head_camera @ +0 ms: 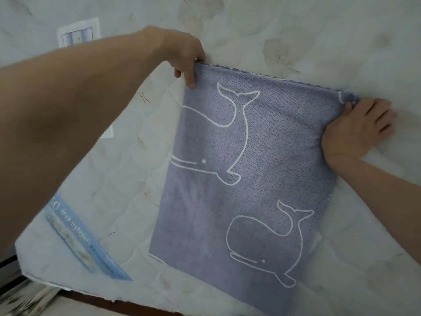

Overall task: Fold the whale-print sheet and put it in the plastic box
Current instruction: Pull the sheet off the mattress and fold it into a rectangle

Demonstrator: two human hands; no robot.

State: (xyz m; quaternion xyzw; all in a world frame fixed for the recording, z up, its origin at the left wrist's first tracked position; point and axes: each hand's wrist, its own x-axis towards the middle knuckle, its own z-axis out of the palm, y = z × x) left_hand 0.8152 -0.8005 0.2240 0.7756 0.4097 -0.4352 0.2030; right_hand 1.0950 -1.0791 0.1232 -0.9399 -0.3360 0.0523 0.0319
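The whale-print sheet (pixel 246 179), blue-grey with white whale outlines, lies flat on a white quilted mattress (pixel 118 160), folded into a long rectangle. My left hand (pixel 186 55) pinches its far left corner, fingers curled over the edge. My right hand (pixel 357 126) holds the far right corner, where the cloth bunches under the thumb, with the fingers lying on the mattress. The plastic box is not in view.
A blue warranty label (pixel 84 245) is sewn across the mattress's near left corner. Beyond that corner the mattress edge drops to a dark floor (pixel 13 281). A small square tag (pixel 78 33) sits at the far left of the mattress.
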